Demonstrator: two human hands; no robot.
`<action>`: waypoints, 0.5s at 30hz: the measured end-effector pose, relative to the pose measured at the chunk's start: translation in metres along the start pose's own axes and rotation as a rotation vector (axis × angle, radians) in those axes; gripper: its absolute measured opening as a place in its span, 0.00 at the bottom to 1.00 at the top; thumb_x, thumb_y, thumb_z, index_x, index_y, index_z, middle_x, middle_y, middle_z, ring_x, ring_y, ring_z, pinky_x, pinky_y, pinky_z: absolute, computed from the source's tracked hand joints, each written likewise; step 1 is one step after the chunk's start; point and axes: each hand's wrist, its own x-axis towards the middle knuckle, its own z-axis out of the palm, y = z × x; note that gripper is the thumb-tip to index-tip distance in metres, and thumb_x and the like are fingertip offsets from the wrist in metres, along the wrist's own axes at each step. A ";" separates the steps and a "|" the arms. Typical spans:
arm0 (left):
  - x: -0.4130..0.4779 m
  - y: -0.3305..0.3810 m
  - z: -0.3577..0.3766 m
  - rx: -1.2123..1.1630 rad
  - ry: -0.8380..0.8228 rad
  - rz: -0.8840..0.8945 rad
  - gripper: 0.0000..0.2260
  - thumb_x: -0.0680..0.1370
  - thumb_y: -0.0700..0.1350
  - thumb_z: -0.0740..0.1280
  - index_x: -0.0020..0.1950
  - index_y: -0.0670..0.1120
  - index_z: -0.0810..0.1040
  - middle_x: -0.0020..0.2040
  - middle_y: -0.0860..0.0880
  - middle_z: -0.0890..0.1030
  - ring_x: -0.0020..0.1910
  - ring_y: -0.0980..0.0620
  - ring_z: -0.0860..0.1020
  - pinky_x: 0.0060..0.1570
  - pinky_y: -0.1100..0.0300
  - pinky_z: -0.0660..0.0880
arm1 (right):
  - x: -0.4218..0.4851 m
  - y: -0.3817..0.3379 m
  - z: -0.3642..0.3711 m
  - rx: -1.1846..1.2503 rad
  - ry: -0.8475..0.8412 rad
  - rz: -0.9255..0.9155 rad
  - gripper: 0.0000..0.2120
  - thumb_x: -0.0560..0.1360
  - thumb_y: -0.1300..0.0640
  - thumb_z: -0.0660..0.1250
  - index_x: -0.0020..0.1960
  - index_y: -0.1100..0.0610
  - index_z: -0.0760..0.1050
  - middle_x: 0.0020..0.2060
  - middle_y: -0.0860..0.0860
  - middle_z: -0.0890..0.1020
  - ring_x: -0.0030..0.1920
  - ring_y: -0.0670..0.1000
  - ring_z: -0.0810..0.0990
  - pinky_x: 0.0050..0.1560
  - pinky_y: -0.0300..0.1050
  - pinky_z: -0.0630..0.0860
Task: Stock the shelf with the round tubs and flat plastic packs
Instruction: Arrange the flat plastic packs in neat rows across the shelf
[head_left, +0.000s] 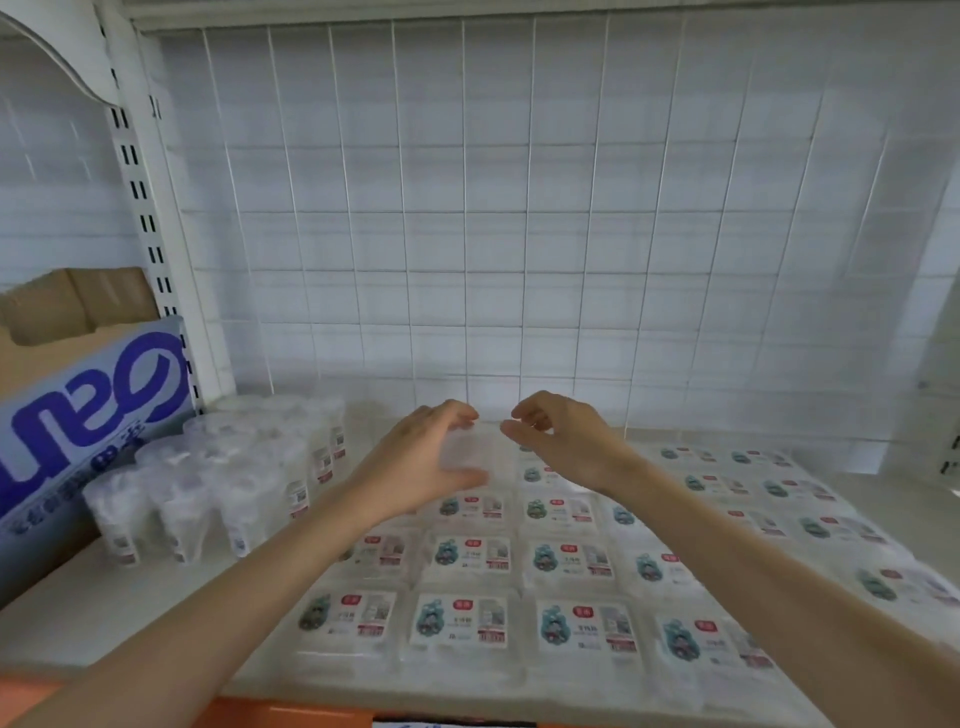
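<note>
Left hand: the left hand (415, 460) reaches to the back of the shelf, thumb and fingers curled round a translucent pack (470, 452).
Right hand: the right hand (569, 447) hovers by the same pack's far corner with its fingers loosely curled; blur hides whether it pinches the pack or only comes near, so I cannot tell.
Pack in hand: at the back row, left of centre, just above or on the packs already laid there; its label does not show.
Round tubs: a cluster of clear round tubs (218, 483) stands upright at the left end, several rows deep.
Flat packs: the labelled flat packs (470, 561) lie label-up in tidy rows over the middle and right of the shelf (156, 587).
Done: most of the shelf appears stocked.
Left: seating this pack seems to be the step in hand; bare shelf shows in front of the tubs.
Beside: a blue-printed carton (88, 415) leans at far left; a wire grid back (467, 234) stands behind.
</note>
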 end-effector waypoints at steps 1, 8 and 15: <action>0.004 -0.003 -0.001 -0.016 0.007 -0.004 0.33 0.70 0.59 0.75 0.70 0.53 0.67 0.66 0.56 0.74 0.66 0.58 0.70 0.67 0.58 0.67 | 0.004 -0.006 0.005 0.027 -0.023 0.030 0.22 0.79 0.41 0.62 0.67 0.53 0.71 0.61 0.49 0.78 0.56 0.48 0.77 0.50 0.41 0.75; 0.022 -0.022 -0.003 -0.114 0.078 0.039 0.30 0.70 0.52 0.77 0.68 0.52 0.69 0.65 0.57 0.74 0.65 0.60 0.71 0.66 0.60 0.67 | 0.015 -0.017 0.030 0.259 0.032 0.172 0.17 0.81 0.46 0.61 0.68 0.49 0.69 0.57 0.49 0.79 0.45 0.50 0.79 0.37 0.42 0.76; 0.021 -0.026 0.001 -0.324 0.127 -0.001 0.34 0.68 0.53 0.79 0.70 0.53 0.67 0.64 0.57 0.73 0.62 0.59 0.72 0.62 0.61 0.70 | 0.017 -0.009 0.033 0.682 0.130 0.118 0.12 0.79 0.56 0.67 0.62 0.52 0.74 0.49 0.53 0.84 0.48 0.54 0.84 0.51 0.45 0.82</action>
